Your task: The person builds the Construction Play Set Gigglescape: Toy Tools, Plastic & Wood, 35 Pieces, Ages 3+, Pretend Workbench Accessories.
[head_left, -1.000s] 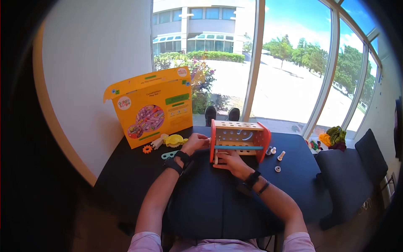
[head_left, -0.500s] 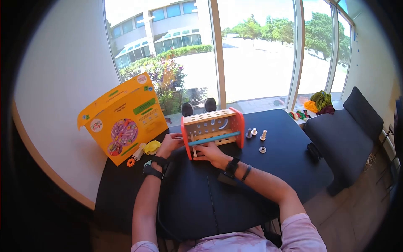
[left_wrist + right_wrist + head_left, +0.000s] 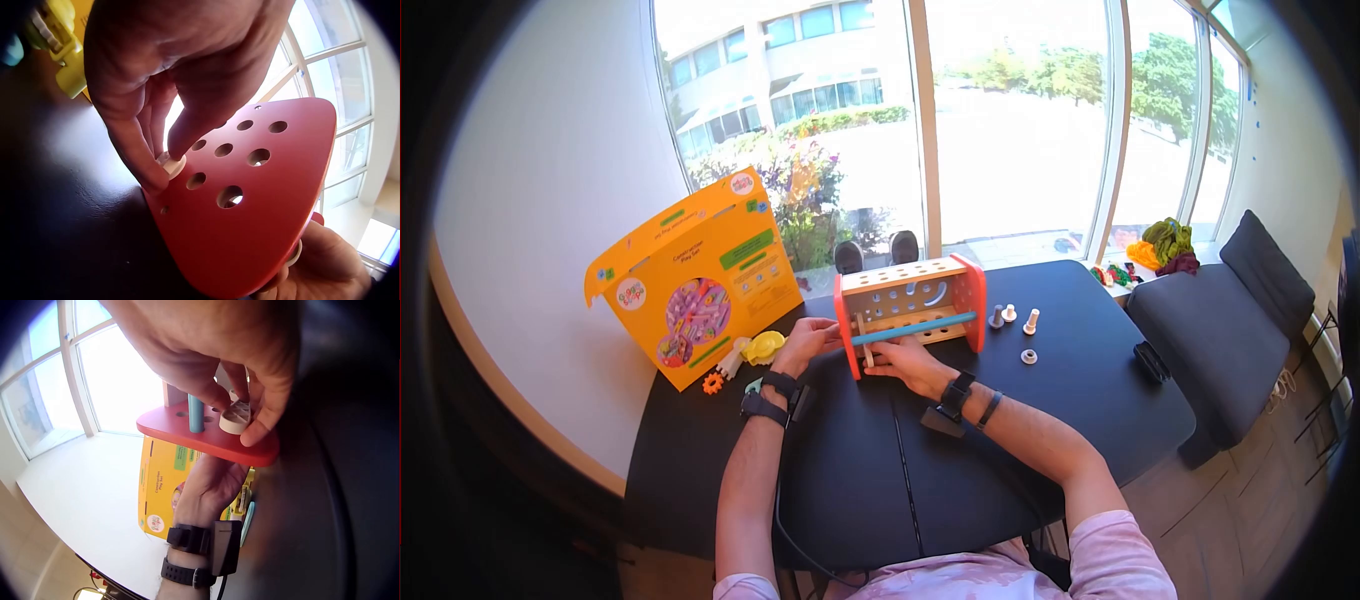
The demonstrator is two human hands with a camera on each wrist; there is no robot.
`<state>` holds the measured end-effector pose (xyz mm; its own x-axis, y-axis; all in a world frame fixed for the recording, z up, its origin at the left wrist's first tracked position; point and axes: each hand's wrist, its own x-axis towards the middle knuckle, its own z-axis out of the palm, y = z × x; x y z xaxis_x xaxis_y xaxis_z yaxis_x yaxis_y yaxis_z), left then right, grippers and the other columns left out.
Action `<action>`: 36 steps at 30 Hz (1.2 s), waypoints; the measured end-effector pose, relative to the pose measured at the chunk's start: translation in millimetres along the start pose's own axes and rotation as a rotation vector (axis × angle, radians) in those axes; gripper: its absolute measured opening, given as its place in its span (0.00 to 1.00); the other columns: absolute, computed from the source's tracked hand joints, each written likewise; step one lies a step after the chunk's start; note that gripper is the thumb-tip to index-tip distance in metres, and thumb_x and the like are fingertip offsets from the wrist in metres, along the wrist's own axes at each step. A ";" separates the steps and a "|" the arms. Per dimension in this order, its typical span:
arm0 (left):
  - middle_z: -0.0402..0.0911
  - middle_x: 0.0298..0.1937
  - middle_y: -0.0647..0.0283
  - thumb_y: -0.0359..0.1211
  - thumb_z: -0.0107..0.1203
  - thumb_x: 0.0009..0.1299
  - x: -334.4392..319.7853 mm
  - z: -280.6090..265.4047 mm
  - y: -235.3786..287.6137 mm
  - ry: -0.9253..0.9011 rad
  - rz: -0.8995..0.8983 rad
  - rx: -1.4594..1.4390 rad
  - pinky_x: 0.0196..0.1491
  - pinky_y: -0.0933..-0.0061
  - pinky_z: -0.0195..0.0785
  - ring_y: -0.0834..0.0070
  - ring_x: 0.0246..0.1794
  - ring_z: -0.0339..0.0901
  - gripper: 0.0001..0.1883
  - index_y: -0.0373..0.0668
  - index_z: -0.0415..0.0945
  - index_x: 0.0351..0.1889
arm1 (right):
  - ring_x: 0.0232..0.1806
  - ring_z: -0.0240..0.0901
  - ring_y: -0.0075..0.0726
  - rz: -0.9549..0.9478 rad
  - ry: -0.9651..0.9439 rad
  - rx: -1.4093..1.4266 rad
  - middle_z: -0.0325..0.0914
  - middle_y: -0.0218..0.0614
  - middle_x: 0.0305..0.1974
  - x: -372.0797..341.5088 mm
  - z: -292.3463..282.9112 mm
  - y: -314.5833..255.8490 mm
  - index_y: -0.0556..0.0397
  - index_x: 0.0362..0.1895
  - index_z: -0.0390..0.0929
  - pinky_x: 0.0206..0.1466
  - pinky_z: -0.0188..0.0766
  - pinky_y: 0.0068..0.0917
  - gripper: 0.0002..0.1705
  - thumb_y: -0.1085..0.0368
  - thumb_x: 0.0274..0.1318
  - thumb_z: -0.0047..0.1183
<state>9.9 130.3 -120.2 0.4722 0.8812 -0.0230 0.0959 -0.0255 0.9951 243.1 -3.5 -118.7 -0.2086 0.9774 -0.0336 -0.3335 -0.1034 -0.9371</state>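
A wooden toy frame with red end panels (image 3: 972,290), holed pale boards and a blue rod (image 3: 915,328) stands on the black table. Outside its left panel, my left hand (image 3: 805,346) pinches the round cream head of a peg (image 3: 173,165) between thumb and finger, against the red face (image 3: 219,244) in the left wrist view. Inside that same panel, my right hand (image 3: 910,368) grips a cream strip (image 3: 864,345) with a rounded end (image 3: 233,424), beside the blue rod (image 3: 195,414). The peg's shaft is hidden.
Several pegs and a small round piece (image 3: 1029,356) lie right of the frame. At the left stand a yellow box (image 3: 750,245), an orange gear (image 3: 713,383) and a yellow piece (image 3: 763,348). A dark case (image 3: 1151,362) lies near the right table edge.
The head view has turned, shifting the scene leftward in it. Both hands remain at the left panel, and the cream strip now leans more than half a second ago.
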 end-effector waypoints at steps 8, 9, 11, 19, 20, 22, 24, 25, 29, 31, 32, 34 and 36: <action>0.90 0.57 0.55 0.37 0.61 0.87 2.5 -1.5 -3.3 -0.011 -0.011 -0.015 0.64 0.72 0.85 0.71 0.56 0.90 0.19 0.27 0.84 0.62 | 0.59 0.85 0.28 -0.020 -0.035 0.012 0.87 0.35 0.57 -7.5 7.3 -6.1 0.55 0.65 0.82 0.62 0.86 0.29 0.17 0.64 0.79 0.61; 0.90 0.57 0.55 0.37 0.61 0.87 2.0 -1.3 -3.5 -0.013 -0.008 -0.019 0.64 0.72 0.85 0.70 0.56 0.90 0.19 0.27 0.84 0.62 | 0.59 0.85 0.28 -0.022 -0.051 0.028 0.87 0.35 0.57 -6.4 5.0 -4.2 0.55 0.65 0.82 0.62 0.86 0.28 0.17 0.64 0.78 0.62; 0.90 0.57 0.54 0.36 0.61 0.86 1.0 -0.6 -2.6 -0.008 -0.012 -0.017 0.64 0.71 0.85 0.70 0.56 0.90 0.19 0.27 0.84 0.62 | 0.58 0.85 0.27 -0.024 -0.070 0.049 0.87 0.34 0.57 -6.9 3.9 -3.0 0.56 0.64 0.82 0.62 0.85 0.27 0.17 0.65 0.78 0.62; 0.89 0.59 0.53 0.28 0.63 0.82 0.0 -0.4 -2.5 0.008 0.002 -0.054 0.65 0.69 0.85 0.67 0.57 0.90 0.16 0.28 0.83 0.62 | 0.46 0.83 0.23 0.000 -0.044 0.078 0.85 0.31 0.48 -18.4 15.3 -9.0 0.56 0.58 0.83 0.54 0.83 0.23 0.14 0.63 0.77 0.62; 0.88 0.59 0.52 0.27 0.63 0.81 -0.2 -0.3 -2.1 0.016 0.008 -0.061 0.66 0.69 0.85 0.67 0.58 0.90 0.15 0.28 0.83 0.62 | 0.45 0.83 0.23 0.011 -0.050 0.069 0.85 0.31 0.48 -18.9 16.7 -9.3 0.56 0.58 0.83 0.53 0.82 0.23 0.13 0.63 0.77 0.61; 0.89 0.59 0.53 0.26 0.63 0.80 -1.7 0.6 -0.1 0.026 0.026 -0.052 0.65 0.68 0.85 0.67 0.58 0.90 0.15 0.29 0.83 0.61 | 0.43 0.82 0.22 0.033 -0.062 0.052 0.85 0.31 0.47 -20.1 18.7 -10.0 0.55 0.58 0.82 0.51 0.82 0.23 0.13 0.62 0.78 0.60; 0.89 0.58 0.54 0.26 0.63 0.80 -4.6 0.9 4.1 0.030 0.050 -0.019 0.64 0.69 0.86 0.68 0.58 0.90 0.14 0.32 0.84 0.61 | 0.43 0.81 0.22 0.041 -0.069 0.028 0.85 0.30 0.47 -21.9 20.0 -10.9 0.55 0.58 0.82 0.50 0.81 0.23 0.13 0.61 0.79 0.59; 0.90 0.57 0.56 0.26 0.63 0.80 -6.1 1.8 7.1 0.041 0.043 -0.036 0.62 0.69 0.85 0.68 0.57 0.90 0.14 0.33 0.84 0.61 | 0.42 0.81 0.22 0.044 -0.073 0.015 0.85 0.30 0.47 -23.3 21.8 -12.7 0.55 0.57 0.82 0.50 0.80 0.22 0.13 0.60 0.80 0.58; 0.91 0.53 0.61 0.30 0.65 0.80 -11.4 4.9 17.8 0.092 0.087 -0.156 0.58 0.71 0.85 0.72 0.53 0.90 0.12 0.37 0.86 0.59 | 0.40 0.80 0.20 0.028 -0.059 0.013 0.84 0.28 0.42 -28.0 26.6 -15.8 0.52 0.53 0.83 0.48 0.79 0.21 0.11 0.59 0.81 0.55; 0.92 0.51 0.61 0.31 0.66 0.80 -12.6 6.0 22.0 0.116 0.134 -0.232 0.58 0.71 0.85 0.73 0.52 0.90 0.11 0.38 0.87 0.57 | 0.40 0.80 0.20 0.021 -0.068 0.015 0.84 0.28 0.42 -26.1 24.9 -13.5 0.52 0.53 0.83 0.48 0.78 0.21 0.12 0.58 0.81 0.55; 0.92 0.51 0.61 0.32 0.66 0.81 -12.7 6.6 24.0 0.126 0.153 -0.265 0.58 0.72 0.85 0.74 0.52 0.90 0.11 0.38 0.87 0.57 | 0.40 0.80 0.21 0.023 -0.066 0.015 0.84 0.28 0.43 -25.8 24.5 -13.2 0.52 0.53 0.83 0.48 0.78 0.21 0.12 0.58 0.81 0.54; 0.92 0.51 0.59 0.32 0.66 0.81 -10.3 4.0 22.0 0.174 0.103 -0.193 0.58 0.72 0.85 0.74 0.53 0.89 0.11 0.38 0.87 0.56 | 0.40 0.80 0.21 0.027 -0.063 0.016 0.83 0.28 0.43 -25.8 24.5 -13.5 0.52 0.53 0.83 0.47 0.78 0.21 0.12 0.58 0.81 0.54; 0.92 0.52 0.57 0.32 0.66 0.81 -4.6 -1.9 14.5 0.247 -0.037 0.017 0.58 0.73 0.85 0.73 0.55 0.89 0.11 0.38 0.87 0.57 | 0.39 0.80 0.21 0.030 -0.061 0.009 0.83 0.28 0.43 -27.2 24.6 -14.6 0.52 0.52 0.83 0.47 0.78 0.22 0.12 0.58 0.81 0.54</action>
<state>7.5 126.8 -105.5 0.2400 0.9702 -0.0326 0.1243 0.0026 0.9922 231.0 -33.1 -95.5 -0.2742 0.9608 -0.0404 -0.3342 -0.1346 -0.9328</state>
